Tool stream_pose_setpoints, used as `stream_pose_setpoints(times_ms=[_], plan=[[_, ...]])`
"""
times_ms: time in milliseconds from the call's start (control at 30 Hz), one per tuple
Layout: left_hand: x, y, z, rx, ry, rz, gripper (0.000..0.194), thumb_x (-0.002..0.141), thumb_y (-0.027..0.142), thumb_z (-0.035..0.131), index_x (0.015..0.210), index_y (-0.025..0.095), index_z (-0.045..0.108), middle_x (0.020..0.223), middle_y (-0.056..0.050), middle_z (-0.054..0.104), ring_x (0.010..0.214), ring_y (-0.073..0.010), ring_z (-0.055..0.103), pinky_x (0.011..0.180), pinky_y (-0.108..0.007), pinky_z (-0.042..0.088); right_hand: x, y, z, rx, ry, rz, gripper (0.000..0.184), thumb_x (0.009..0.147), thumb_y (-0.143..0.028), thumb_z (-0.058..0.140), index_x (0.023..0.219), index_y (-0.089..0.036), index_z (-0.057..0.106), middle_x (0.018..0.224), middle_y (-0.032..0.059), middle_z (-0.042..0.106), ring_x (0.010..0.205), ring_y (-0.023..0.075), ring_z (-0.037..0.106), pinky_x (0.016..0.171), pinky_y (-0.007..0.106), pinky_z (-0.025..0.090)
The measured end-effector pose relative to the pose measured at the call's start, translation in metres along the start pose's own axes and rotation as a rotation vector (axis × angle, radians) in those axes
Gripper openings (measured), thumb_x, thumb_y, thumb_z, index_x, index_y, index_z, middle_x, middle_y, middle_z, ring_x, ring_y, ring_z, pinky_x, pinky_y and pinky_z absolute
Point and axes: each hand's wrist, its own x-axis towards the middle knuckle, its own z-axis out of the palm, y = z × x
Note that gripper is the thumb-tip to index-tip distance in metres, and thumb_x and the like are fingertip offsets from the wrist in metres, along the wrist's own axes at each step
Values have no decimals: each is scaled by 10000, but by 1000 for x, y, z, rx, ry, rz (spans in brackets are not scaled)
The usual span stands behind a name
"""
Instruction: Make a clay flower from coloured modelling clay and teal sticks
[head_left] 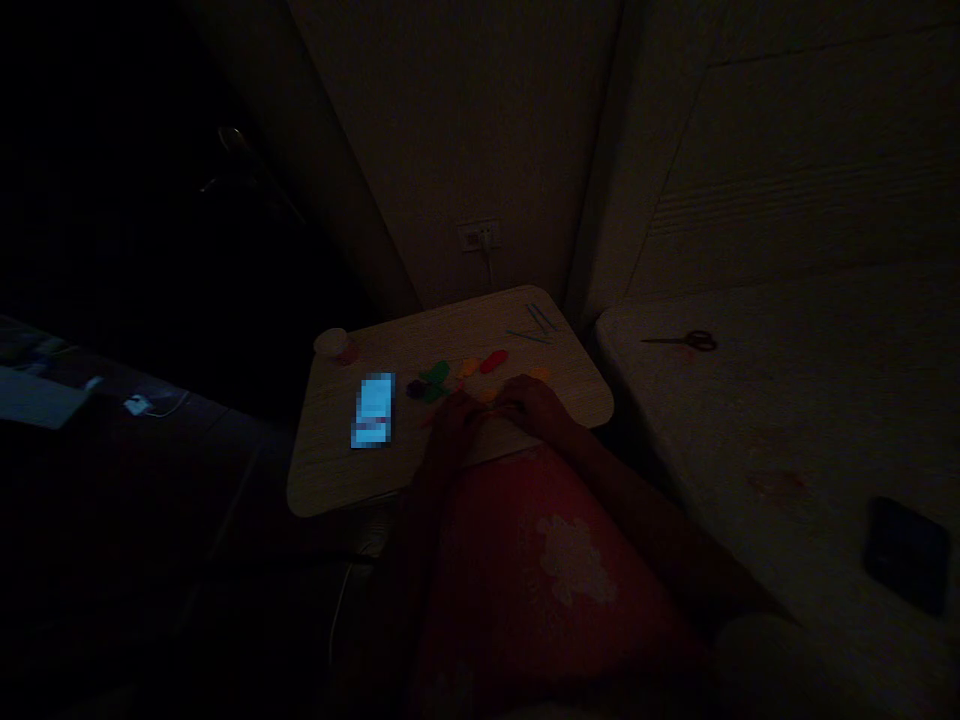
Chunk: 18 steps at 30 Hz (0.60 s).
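Dim light hides much detail. At the front of the small table (330,480), my left hand (456,422) and my right hand (531,402) meet, fingertips bent inward and close together. Between them is something small and orange-toned that I cannot make out. Just beyond the hands lie soft-looking coloured pieces: a green one (436,375), an orange one (470,367), a red one (493,361) and a dark round one (415,389). A yellow-orange bit (540,374) sits beside my right hand.
A lit phone (373,410) lies left of the hands, with a cup (334,345) behind it. Several thin sticks (538,320) rest at the back right. Scissors (697,341) and a dark flat object (907,553) lie on the pale surface at right. A socket (478,235) is behind.
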Motion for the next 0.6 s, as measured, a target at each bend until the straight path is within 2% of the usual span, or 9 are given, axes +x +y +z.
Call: stream_pose_setpoints(times_ms=[133, 267, 600], plan=[[-4, 0, -1, 13, 12, 2, 125, 920, 208, 649, 993, 194, 750, 983, -61, 684, 1008, -233, 640, 984, -423, 526, -5, 9, 0, 100, 49, -53, 132, 907, -172, 677, 999, -191, 769, 989, 90, 749, 951, 234, 648, 892, 374, 480], [-10, 0, -2, 4, 44, 23, 181, 928, 187, 614, 1060, 202, 738, 1046, -70, 680, 1099, -246, 627, 1054, -453, 496, -7, 10, -1, 141, 86, -61, 124, 929, -173, 644, 977, -190, 758, 979, 89, 747, 939, 229, 653, 878, 367, 484], [-9, -2, -1, -10, 42, 45, 163, 930, 164, 593, 1026, 191, 722, 1021, -68, 689, 1064, -238, 626, 1021, -441, 505, -10, 4, -6, 15, 56, -108, 167, 978, -224, 600, 956, -214, 765, 974, 82, 713, 932, 220, 617, 867, 346, 463]])
